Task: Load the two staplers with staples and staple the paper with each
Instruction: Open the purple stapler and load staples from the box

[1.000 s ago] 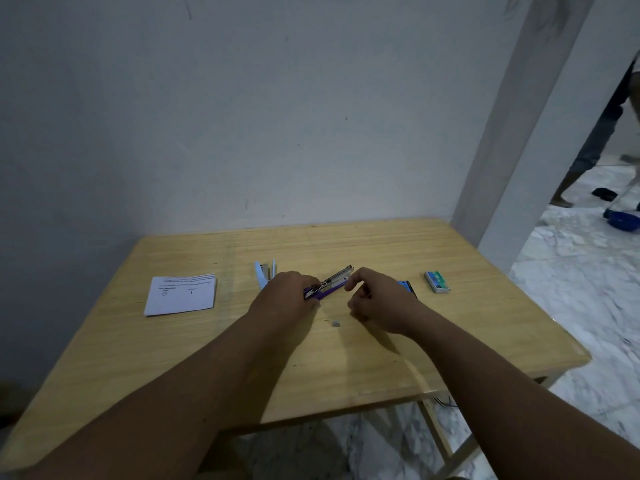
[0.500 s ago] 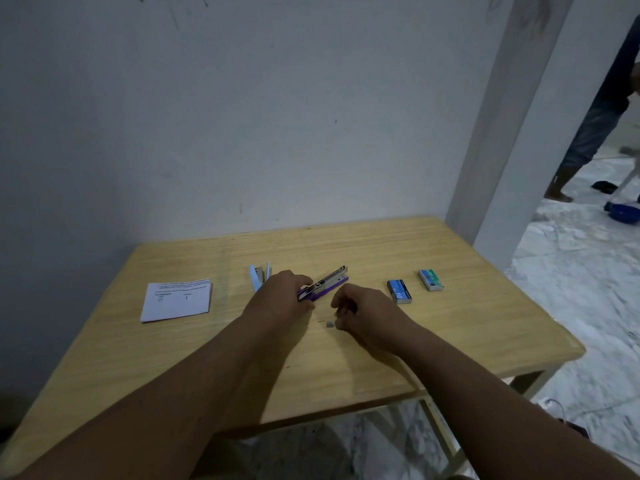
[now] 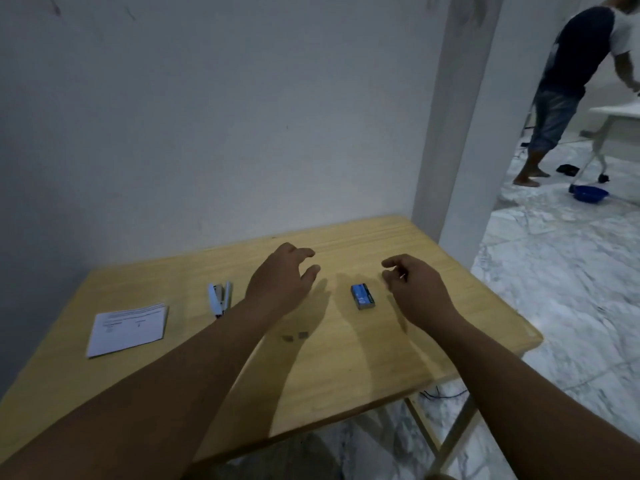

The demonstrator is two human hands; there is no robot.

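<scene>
My left hand point(image 3: 280, 284) hovers over the middle of the wooden table point(image 3: 346, 368), fingers spread and holding nothing. The purple stapler is out of sight, perhaps under that hand. My right hand point(image 3: 414, 289) is curled to the right, thumb and forefinger pinched on a thin pale sliver that looks like a staple strip. Between the hands lies a blue staple box point(image 3: 363, 296). A white and blue stapler point(image 3: 220, 299) lies opened left of my left wrist. The folded paper point(image 3: 126, 329) rests at the table's left. Two small grey staple pieces point(image 3: 303, 335) lie near my left forearm.
A white wall stands right behind the table and a pillar point(image 3: 450, 133) at its back right corner. Beyond the pillar a person point(image 3: 568, 84) bends over a white table, with a blue basin point(image 3: 590, 194) on the marble floor.
My left hand has let go of the purple stapler and lifted with fingers spread. My right hand moved right, past the blue box, and now covers the green box. The view tilted up.
</scene>
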